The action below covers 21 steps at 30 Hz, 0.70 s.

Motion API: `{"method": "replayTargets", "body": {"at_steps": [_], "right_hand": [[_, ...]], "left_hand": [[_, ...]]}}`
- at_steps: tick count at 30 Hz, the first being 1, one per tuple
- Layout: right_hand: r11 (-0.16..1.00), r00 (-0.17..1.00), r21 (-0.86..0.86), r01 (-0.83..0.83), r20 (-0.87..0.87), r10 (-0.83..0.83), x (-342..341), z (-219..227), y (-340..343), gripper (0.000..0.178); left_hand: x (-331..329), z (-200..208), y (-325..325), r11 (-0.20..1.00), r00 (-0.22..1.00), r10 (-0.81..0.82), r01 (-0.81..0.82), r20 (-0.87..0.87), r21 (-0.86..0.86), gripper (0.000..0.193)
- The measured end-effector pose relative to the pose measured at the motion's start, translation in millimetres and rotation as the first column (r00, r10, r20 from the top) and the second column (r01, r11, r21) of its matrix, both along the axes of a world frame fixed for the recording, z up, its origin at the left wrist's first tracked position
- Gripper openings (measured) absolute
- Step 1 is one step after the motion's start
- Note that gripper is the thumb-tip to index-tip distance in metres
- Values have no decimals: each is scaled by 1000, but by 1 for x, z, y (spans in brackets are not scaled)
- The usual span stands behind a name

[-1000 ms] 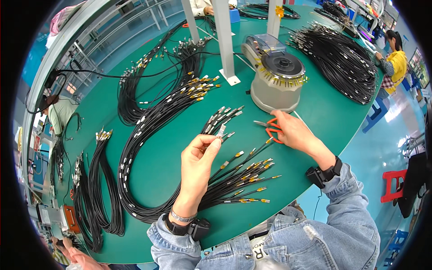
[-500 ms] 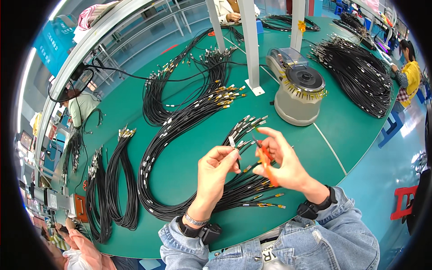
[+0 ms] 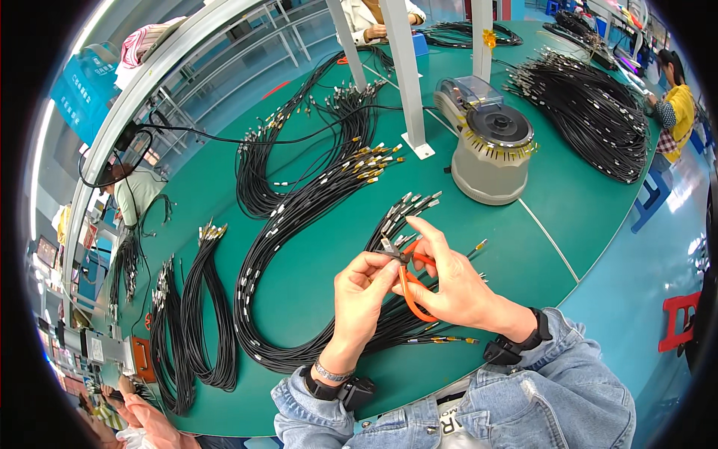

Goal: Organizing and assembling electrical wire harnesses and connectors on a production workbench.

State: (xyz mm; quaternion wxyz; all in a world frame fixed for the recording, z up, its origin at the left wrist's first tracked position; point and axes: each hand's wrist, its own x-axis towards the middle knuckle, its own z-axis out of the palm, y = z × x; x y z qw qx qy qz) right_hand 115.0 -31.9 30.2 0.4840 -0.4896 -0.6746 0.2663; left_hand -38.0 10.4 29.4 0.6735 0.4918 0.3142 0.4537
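My left hand (image 3: 360, 293) pinches a black cable near its end, and a small white tip (image 3: 387, 244) sticks up above the thumb and forefinger. In my right hand (image 3: 467, 292) is a pair of cutting pliers (image 3: 407, 290) with orange handles, which stand spread apart. Their dark jaws lie against the cable, just above my left fingertips. Whether the blades have closed on it is too small to tell. Below both hands a long curved bundle of black cables (image 3: 250, 310) with white and yellow tags lies on the green table (image 3: 321, 224).
Just beyond my right hand stands a round grey tape dispenser (image 3: 490, 172). A metal post (image 3: 410, 97) rises from the table. More cable bundles lie at the left (image 3: 196, 307) and far right (image 3: 591, 120). A red stool (image 3: 679, 322) is at right; other people work around.
My right hand has brought the pliers left, so their jaws now meet the cable at my left fingertips. The handles have swung into view between the hands. The whole view has shifted slightly.
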Motion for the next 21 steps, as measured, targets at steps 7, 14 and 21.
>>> {"method": "replayTargets", "body": {"at_steps": [7, 14, 21], "right_hand": [[1000, 998, 14, -25, -62, 26, -3, -3, -1, 79], [1000, 1000, -14, -25, -17, 25, 0, -3, -3, 77], [997, 998, -66, -48, -39, 46, 2, -2, -4, 74]], "left_hand": [[-1, -5, 0, 998, 998, -60, 60, -7, -20, 4], [-2, -9, 0, 997, 997, -75, 75, -16, 7, 5], [0, -10, 0, 996, 996, -84, 84, -3, -9, 5]]}}
